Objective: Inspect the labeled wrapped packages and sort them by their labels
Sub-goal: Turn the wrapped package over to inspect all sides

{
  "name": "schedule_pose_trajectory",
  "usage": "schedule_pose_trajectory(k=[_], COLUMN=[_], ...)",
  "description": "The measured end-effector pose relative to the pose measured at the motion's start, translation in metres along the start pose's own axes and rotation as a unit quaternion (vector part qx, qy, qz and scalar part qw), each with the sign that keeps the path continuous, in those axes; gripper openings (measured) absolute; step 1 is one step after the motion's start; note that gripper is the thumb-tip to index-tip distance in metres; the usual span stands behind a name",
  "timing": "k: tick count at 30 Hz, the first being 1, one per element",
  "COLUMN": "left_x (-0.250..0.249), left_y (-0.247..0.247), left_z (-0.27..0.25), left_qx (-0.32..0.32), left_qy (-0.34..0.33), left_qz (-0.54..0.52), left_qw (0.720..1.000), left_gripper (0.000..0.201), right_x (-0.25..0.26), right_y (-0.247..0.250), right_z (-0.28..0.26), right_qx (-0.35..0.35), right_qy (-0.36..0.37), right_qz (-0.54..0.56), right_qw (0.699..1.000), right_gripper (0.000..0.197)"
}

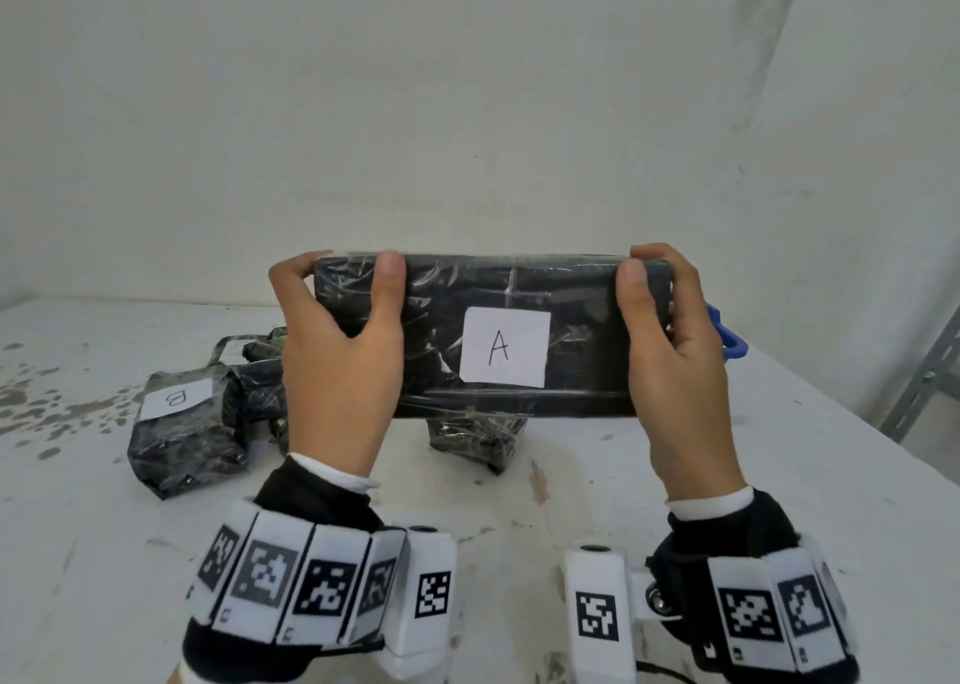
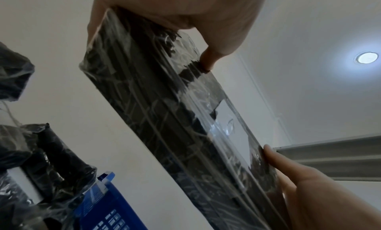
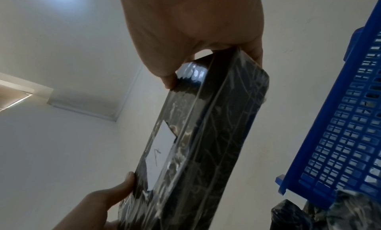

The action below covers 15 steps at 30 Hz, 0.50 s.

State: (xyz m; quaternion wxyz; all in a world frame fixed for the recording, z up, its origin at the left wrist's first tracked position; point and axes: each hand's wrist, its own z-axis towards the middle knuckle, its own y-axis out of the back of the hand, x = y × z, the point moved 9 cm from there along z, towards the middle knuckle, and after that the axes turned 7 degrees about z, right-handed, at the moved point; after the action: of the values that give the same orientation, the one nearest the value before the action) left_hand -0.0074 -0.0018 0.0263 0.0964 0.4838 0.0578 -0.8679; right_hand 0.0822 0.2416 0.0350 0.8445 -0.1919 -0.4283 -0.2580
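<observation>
Here, both hands, left hand (image 1: 337, 366) and right hand (image 1: 675, 366), lift a black package (image 1: 519, 335) above the tabletop (image 1: 623, 501), fingers curled round its ends. Keep the "A" label (image 1: 505, 347) facing up, then carry it toward the blue basket (image 1: 730, 337) at three o'clock.

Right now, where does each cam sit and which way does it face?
Head: worn on the head, looks forward and down at the table; shows left hand and right hand gripping the package labeled A.
Left wrist: under the left hand, looks up along the package toward the ceiling.
Right wrist: same, beside the blue basket.
All three views share the package.
</observation>
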Motion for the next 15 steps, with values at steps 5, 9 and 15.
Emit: schedule_pose_trajectory(k=[5,9,15], left_x=[-0.002,-0.007,0.003], left_y=[-0.006,-0.010,-0.001], left_z=[0.002,0.004,0.006], left_qx=[0.060,0.123,0.058], left_qy=[0.004,0.002,0.065], left_qz=[-0.006,-0.039,-0.086], left_qw=[0.998,0.992,0.993], left_gripper=[0.039,0.050,0.076], right_x=[-0.006,-0.017,-0.031], right_y=[0.005,0.017,0.010], right_z=[0.002,0.007,0.005], right_qx=[-0.006,-0.045,-0.058], right_qy=[-0.011,-0.051,-0.082], right_qz=[-0.008,0.014,0.033], right_qw=[1.000,0.998,0.994], right_gripper=[0.032,0.031,0.016])
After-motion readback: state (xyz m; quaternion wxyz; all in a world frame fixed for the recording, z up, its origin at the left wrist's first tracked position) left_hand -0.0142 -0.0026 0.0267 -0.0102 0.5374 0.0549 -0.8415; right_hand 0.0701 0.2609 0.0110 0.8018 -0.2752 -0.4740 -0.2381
